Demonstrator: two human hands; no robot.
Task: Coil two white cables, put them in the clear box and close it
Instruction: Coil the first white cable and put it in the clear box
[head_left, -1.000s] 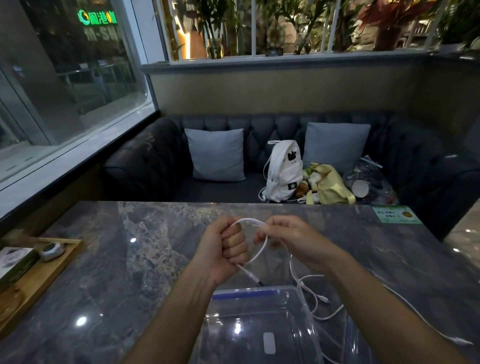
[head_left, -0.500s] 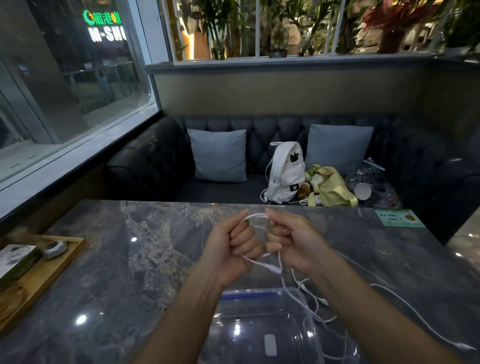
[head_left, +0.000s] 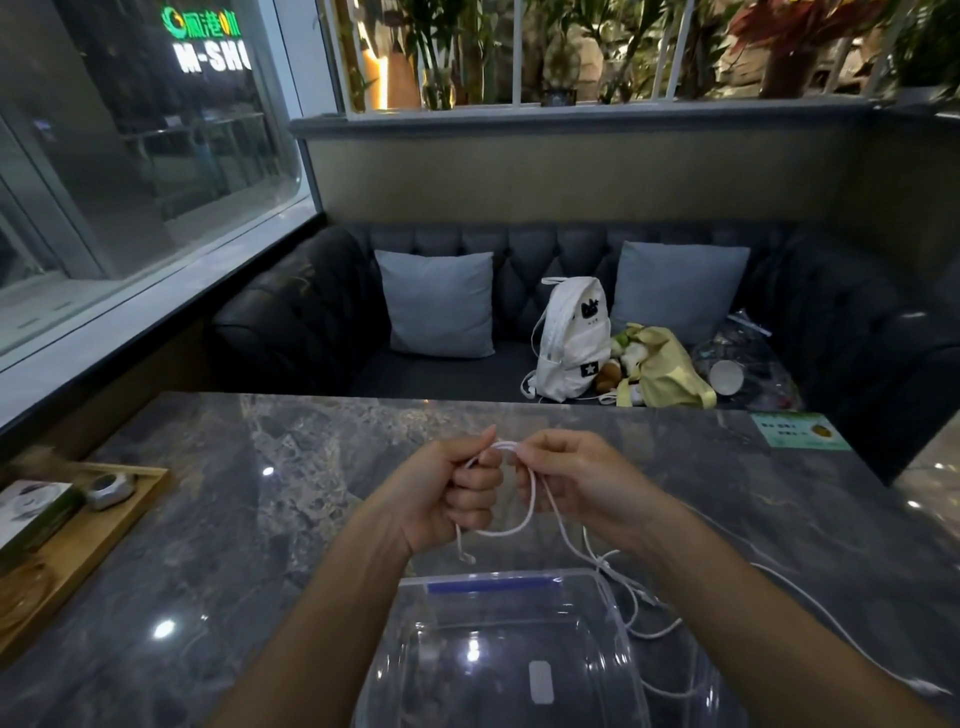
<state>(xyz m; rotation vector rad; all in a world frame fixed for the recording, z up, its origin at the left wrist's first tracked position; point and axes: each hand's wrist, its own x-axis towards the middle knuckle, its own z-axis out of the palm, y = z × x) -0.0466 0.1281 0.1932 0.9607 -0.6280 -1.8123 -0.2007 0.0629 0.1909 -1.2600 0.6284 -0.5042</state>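
Where the grey marble table (head_left: 270, 519) meets a dark tufted sofa (head_left: 311, 322) under a window, two cushions, a white backpack (head_left: 571, 343) and a yellow bag (head_left: 665, 374) lie on the seat. The left hand (head_left: 447, 493) is a closed fist around loops of white cable (head_left: 524, 514); the right hand (head_left: 576, 478) pinches the same cable beside it. Slack trails over the table by the open clear box (head_left: 498, 654) below.

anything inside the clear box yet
No cable inside the clear box: only glare and a small pale label show through it. The white cable is gripped in both hands above. The forearms cover the box's near corners.
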